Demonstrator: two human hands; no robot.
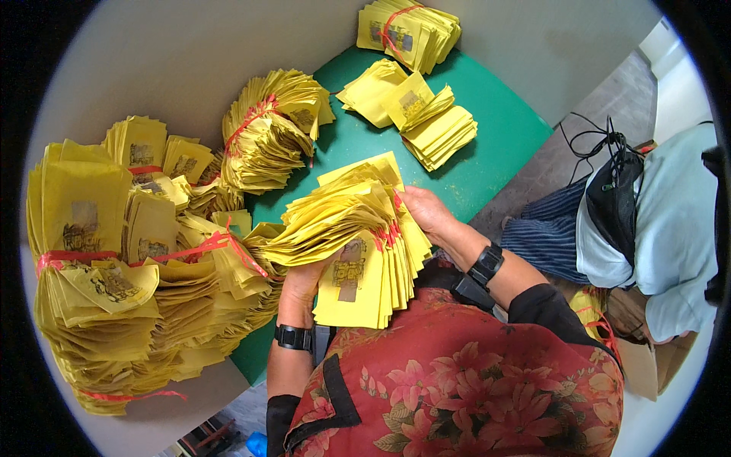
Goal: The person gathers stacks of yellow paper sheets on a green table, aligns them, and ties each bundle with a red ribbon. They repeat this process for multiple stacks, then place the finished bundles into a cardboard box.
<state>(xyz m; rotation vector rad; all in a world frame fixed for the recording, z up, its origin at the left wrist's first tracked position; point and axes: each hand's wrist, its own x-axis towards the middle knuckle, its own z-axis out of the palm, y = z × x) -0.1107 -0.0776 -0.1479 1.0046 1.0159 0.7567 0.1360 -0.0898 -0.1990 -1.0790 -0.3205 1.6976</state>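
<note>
A thick, fanned bundle of yellow printed paper sheets (342, 217) is held between my two hands, low over the green tabletop (497, 143). Its folded sheets show red marks along the right side, and a dark print with a grey patch faces up. My left hand (308, 277) supports the bundle from below; its fingers are hidden under the paper. At the right edge, my right hand (425, 211) grips the sheets, its fingertips partly covered. Beyond the bundle lie loose small stacks of yellow paper (440, 137) and a single printed sheet (408, 100).
Large tied bundles of yellow paper (97, 308) are heaped at the left, bound with red plastic ribbon (194, 249). Another tied bundle (265, 131) stands behind, and one more (405, 34) sits at the far corner by the wall. A person (674, 228) is at the right, near a cardboard box (639, 365).
</note>
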